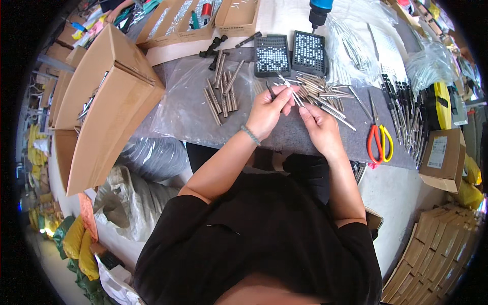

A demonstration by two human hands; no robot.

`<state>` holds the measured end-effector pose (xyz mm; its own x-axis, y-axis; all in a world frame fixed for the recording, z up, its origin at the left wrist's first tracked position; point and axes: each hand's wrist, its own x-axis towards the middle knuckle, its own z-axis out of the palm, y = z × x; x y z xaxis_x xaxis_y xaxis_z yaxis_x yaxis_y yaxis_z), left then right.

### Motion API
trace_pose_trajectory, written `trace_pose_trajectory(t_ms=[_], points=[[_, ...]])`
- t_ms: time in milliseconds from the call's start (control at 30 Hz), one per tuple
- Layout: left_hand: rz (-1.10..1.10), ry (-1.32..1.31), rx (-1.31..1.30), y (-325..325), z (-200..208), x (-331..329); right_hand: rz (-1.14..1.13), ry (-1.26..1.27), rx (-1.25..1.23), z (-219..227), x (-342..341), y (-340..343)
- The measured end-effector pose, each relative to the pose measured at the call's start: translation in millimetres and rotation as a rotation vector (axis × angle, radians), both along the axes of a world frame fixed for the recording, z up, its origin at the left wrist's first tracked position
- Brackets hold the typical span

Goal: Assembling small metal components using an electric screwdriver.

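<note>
My left hand [269,109] is closed, with a slim dark tool [272,93] poking out between its fingers; its kind is not clear. Between both hands runs a slender silvery metal rod [296,97], pinched at the upper end by my left fingers and at the lower end by my right hand [321,127]. Just beyond them lies a pile of metal rods and tubes [325,96]. Two black trays [272,38] [309,66] filled with small pale pieces stand behind the hands. Further left, several thicker metal tubes [223,89] rest on clear plastic sheeting [178,96].
Scissors [375,140] with red and yellow handles lie right. Beyond them are black-ended rods [404,117] and a small carton [443,160]. A blue-topped driver [319,12] hangs above the trays. A large cardboard box [109,112] stands left; shallow cartons [236,28] sit behind.
</note>
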<state>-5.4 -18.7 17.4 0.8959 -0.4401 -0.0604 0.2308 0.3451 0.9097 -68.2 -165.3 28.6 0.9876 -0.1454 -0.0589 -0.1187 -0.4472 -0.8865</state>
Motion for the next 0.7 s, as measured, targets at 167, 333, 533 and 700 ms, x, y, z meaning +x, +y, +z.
trace_pose_trajectory(t_ms=[167, 333, 533, 700], points=[[0.069, 0.026, 0.02, 16, -7, -2, 0.017, -0.252, -0.067, -9, 3, 11], [0.104, 0.069, -0.079, 23, -9, -2, 0.03, -0.249, -0.087, -10, 3, 15], [0.093, 0.078, -0.206, 24, -6, -1, -0.028, -0.174, -0.143, 0, 1, 20], [0.105, 0.041, -0.13, 25, -12, 0, 0.006, -0.331, -0.189, -11, 7, 16]])
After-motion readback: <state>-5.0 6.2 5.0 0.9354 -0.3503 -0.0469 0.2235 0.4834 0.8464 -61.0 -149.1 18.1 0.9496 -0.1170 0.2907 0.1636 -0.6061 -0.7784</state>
